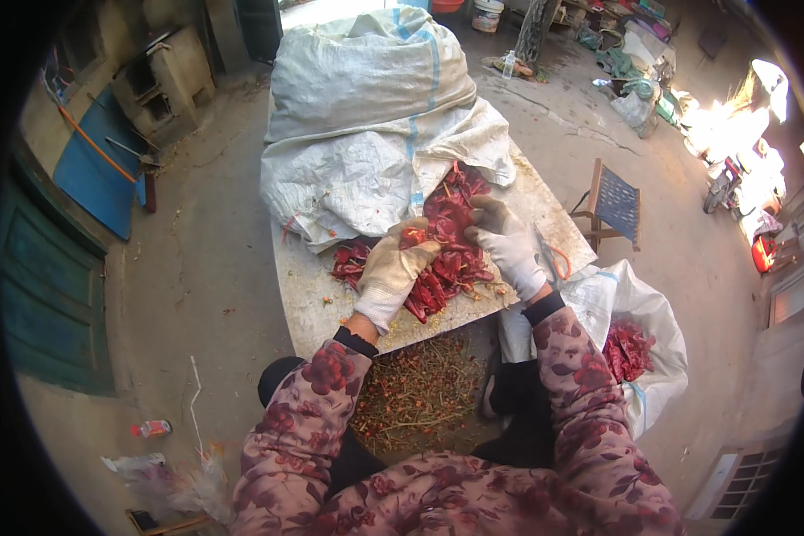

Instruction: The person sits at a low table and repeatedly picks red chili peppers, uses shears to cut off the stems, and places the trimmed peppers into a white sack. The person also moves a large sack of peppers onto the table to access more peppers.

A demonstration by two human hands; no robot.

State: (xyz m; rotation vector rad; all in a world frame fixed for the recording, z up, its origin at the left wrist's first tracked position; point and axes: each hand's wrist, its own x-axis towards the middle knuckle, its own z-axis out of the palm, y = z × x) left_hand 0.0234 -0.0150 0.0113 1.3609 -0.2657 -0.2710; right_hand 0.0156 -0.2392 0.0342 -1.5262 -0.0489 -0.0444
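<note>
My left hand [392, 268], in a soiled white knit glove, holds a dried red chili pepper [413, 236] between thumb and fingers. It is above a heap of dried red chili peppers [445, 268] on a pale board table [301, 301]. My right hand [507, 244], gloved alike, hovers at the heap's right side with thumb and fingertips apart; I see nothing held there. More peppers spill from the mouth of a large white woven sack [368, 87] lying on the table. Scissors [557, 258] with an orange handle rest just right of my right hand.
An open white woven sack [663, 375] with red peppers stands at my right. Pepper stems and scraps [419, 395] cover the ground between my feet. A folding stool [613, 204] stands beyond the table's right edge. A plastic bottle [151, 429] lies on the floor at left.
</note>
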